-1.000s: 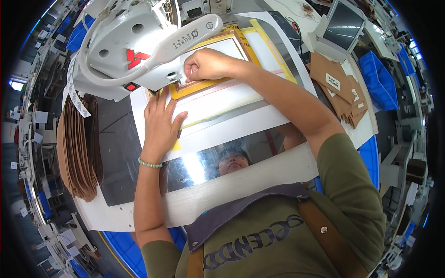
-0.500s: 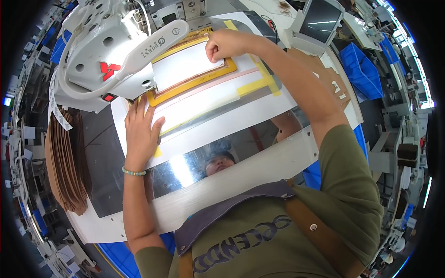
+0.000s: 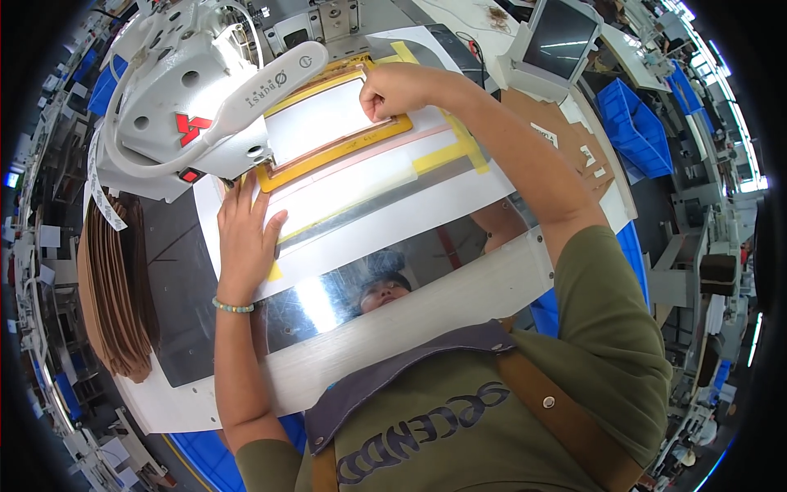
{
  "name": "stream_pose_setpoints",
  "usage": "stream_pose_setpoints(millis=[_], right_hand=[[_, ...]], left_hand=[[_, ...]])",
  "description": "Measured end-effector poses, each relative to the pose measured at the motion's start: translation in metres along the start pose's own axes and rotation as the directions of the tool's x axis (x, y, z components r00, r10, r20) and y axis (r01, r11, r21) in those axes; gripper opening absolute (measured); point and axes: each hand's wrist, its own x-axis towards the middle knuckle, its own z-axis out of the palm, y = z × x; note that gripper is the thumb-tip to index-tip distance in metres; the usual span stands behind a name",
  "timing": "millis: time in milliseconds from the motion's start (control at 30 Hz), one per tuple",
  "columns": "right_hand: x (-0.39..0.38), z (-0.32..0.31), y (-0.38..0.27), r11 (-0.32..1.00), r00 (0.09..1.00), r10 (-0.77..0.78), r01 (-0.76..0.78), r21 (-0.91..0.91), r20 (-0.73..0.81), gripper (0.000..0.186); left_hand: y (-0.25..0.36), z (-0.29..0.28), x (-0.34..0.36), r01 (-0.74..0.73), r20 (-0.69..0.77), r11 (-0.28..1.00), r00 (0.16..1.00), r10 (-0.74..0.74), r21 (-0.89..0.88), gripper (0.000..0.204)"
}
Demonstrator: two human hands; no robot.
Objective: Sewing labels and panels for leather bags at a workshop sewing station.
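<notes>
My left hand point(image 3: 244, 234) lies flat with its fingers spread on a large white sheet point(image 3: 344, 261), its fingertips close to the near left corner of a yellow rectangular frame point(image 3: 344, 161). Inside that frame is a smooth white panel point(image 3: 307, 123). At the frame's right end my right hand point(image 3: 398, 88) is curled into a fist, knuckles up and thumb side resting over the panel's edge. Whatever its fingers may hold is hidden. The head of a white sewing machine point(image 3: 156, 107) stands over the frame's left end. Yellow tape strips point(image 3: 447, 156) cross the sheet.
A stack of brown pieces point(image 3: 115, 295) hangs at the left table edge. On the right are a screen point(image 3: 561, 37), brown cardboard point(image 3: 566, 139) and a blue crate point(image 3: 633, 127). A shiny metal plate point(image 3: 434, 254) runs along the near side.
My right hand has slid a little nearer along the frame's right end, still curled. My left hand stays flat in place. The whole view has shifted slightly.
</notes>
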Motion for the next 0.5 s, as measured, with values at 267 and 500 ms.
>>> stream_pose_setpoints(millis=[267, 500], right_hand=[[0.008, -0.002, -0.008, 0.954, 0.988, -0.128, 0.098, -0.284, -0.089, 0.024], [0.004, 0.021, -0.003, 0.851, 0.988, -0.152, 0.137, -0.507, 0.012, 0.011]], left_hand=[[0.001, -0.001, 0.001, 0.002, 0.011, 1.0, 1.0, -0.002, 0.013, 0.056], [0.0, -0.001, -0.002, 0.017, 0.009, 1.0, 1.0, -0.017, 0.0, 0.054]])
